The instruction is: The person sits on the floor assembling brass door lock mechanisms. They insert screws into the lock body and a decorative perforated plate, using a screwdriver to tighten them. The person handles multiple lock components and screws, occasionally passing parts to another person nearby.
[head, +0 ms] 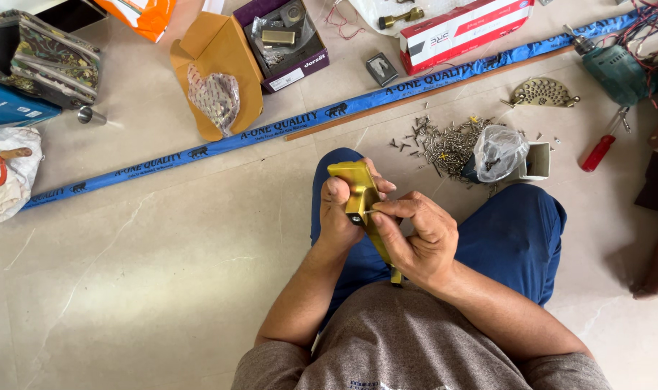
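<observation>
Right hand [415, 242] pinches a screw [370, 212] at the brass fitting [358, 191] clasped in the left hand [340, 209]; screw not yet seated, more screws [448, 141] beyond.

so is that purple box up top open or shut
Open. The purple box has no lid over it, and its inside shows: a brass-coloured piece and crumpled clear plastic lie in it.
</observation>
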